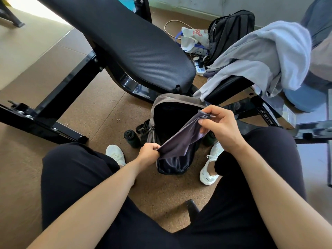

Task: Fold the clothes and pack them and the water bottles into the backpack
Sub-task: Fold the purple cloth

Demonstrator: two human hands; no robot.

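Far to the left, on the brown floor, stands the black frame of a weight bench (59,97), its padded seat (125,42) slanting up across the view. Nearer the middle a dark water bottle (132,138) stands upright just beside the backpack (170,98), close to the person's left shoe (115,153). The backpack sits between the feet with its main mouth gaping upward.

Over that mouth the left hand (150,152) pinches the near corner of a purple garment (181,139), fingers curled tight on the fabric. The right hand (221,126) pinches the far edge higher up, thumb and forefinger closed on the hem. The cloth sags between them and looks only loosely folded. Just under the right hand a round green thing (209,138), probably another bottle, is mostly hidden. Further right a pale grey garment (260,56) lies draped and unfolded over a second bench (228,87).

The likely trouble: the slack cloth could open out as it goes down, since only two corners are held, and bunch at the bottom. That would steal room from the bottles and the bigger grey piece. A trailing edge might also catch on the zip, and a careless foot could tip the standing bottle
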